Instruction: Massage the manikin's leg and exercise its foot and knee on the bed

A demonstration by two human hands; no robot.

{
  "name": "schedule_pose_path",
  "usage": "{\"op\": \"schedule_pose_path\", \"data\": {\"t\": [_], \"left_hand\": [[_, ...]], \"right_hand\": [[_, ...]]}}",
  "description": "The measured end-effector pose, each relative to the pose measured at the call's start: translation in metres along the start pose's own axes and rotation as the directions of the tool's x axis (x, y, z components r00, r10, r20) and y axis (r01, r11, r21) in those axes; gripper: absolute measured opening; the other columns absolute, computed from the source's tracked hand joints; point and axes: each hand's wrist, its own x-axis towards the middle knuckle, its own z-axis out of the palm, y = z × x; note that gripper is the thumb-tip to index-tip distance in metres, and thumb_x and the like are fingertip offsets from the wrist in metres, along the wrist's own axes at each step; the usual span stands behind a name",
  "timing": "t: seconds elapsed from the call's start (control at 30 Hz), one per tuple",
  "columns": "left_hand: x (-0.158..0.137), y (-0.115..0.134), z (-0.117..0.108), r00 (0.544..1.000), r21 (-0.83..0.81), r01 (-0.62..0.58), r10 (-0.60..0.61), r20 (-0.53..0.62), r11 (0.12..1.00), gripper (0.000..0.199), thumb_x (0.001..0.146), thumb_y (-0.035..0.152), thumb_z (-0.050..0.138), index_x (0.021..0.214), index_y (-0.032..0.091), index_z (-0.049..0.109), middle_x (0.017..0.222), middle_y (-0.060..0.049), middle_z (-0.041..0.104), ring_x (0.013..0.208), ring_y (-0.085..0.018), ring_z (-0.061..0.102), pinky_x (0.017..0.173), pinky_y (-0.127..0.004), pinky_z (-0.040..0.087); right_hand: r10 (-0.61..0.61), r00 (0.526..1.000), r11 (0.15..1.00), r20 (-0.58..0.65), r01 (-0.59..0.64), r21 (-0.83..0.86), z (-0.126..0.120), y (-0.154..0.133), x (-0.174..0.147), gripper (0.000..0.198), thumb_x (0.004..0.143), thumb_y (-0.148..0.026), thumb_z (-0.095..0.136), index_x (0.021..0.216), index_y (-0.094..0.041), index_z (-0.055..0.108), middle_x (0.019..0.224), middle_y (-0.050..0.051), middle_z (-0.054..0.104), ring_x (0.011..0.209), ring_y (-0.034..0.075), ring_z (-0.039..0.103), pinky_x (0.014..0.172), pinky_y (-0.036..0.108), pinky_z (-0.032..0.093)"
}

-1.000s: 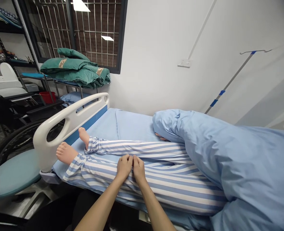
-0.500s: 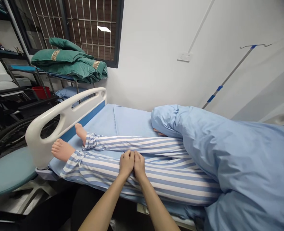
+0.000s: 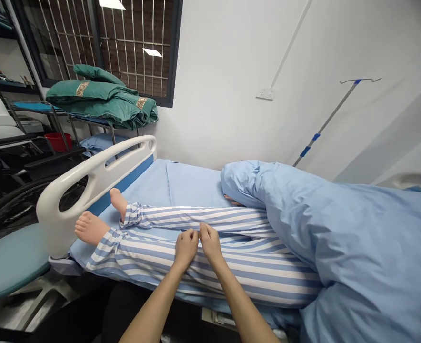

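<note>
Two legs in blue-and-white striped trousers (image 3: pixel 239 271) lie along the bed, with bare, manikin-like feet (image 3: pixel 92 227) at the left end. My left hand (image 3: pixel 186 248) is curled closed over the nearer leg. Beside it, a small gap away, my right hand (image 3: pixel 210 243) is also closed, its knuckles reaching towards the space between the legs. The undersides of both hands are hidden, so anything inside the fingers cannot be made out. A light blue quilt (image 3: pixel 356 228) covers the body from the thighs up, and fingers (image 3: pixel 233 200) of the lying figure peek from its edge.
A white footboard (image 3: pixel 89 186) closes the bed's left end. Beyond it stand a wheelchair (image 3: pixel 14 205) and folded green quilts (image 3: pixel 103 102) on a rack. A pale green round-edged seat (image 3: pixel 14 259) sits at lower left. An IV pole (image 3: pixel 325 124) rises behind the bed.
My hands have come slightly apart; the right one has shifted a little right and turned. The whole view has tilted slightly upward. The legs and quilt stay as they were.
</note>
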Motion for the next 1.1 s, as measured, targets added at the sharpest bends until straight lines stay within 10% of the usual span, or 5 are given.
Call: {"op": "schedule_pose_path", "data": {"t": [0.53, 0.83, 1.1], "left_hand": [[0.0, 0.006, 0.003, 0.999, 0.024, 0.021, -0.022, 0.032, 0.999, 0.03, 0.08, 0.029, 0.038, 0.052, 0.017, 0.043, 0.052, 0.002, 0.045, 0.054, -0.009, 0.036, 0.056, -0.023, 0.023], [0.007, 0.029, 0.016, 0.995, -0.333, 0.102, -0.095, 0.037, 0.937, 0.032, 0.078, 0.032, 0.036, 0.049, 0.018, 0.037, 0.048, 0.004, 0.04, 0.05, -0.009, 0.038, 0.05, -0.021, 0.027], [-0.004, 0.019, 0.023, 0.999, 0.082, 0.038, -0.039, 0.015, 0.996, 0.028, 0.085, 0.026, 0.036, 0.064, 0.018, 0.054, 0.067, -0.004, 0.061, 0.067, -0.014, 0.052, 0.063, -0.025, 0.03]], "right_hand": [[0.057, 0.998, 0.996, -0.035, -0.054, 0.077, 0.0, 0.034, -0.011, 0.036, 0.083, -0.043, 0.039, 0.056, -0.018, 0.04, 0.052, -0.004, 0.038, 0.052, 0.01, 0.033, 0.05, 0.023, 0.027], [0.146, 0.988, 0.946, -0.043, -0.127, 0.298, -0.004, 0.037, -0.009, 0.038, 0.081, -0.047, 0.042, 0.056, -0.018, 0.04, 0.05, -0.005, 0.036, 0.049, 0.009, 0.031, 0.045, 0.022, 0.028], [0.135, 0.988, 0.956, -0.08, -0.108, 0.273, -0.004, 0.035, -0.01, 0.034, 0.078, -0.045, 0.045, 0.059, -0.017, 0.046, 0.058, -0.001, 0.048, 0.058, 0.012, 0.041, 0.056, 0.023, 0.037]]}}
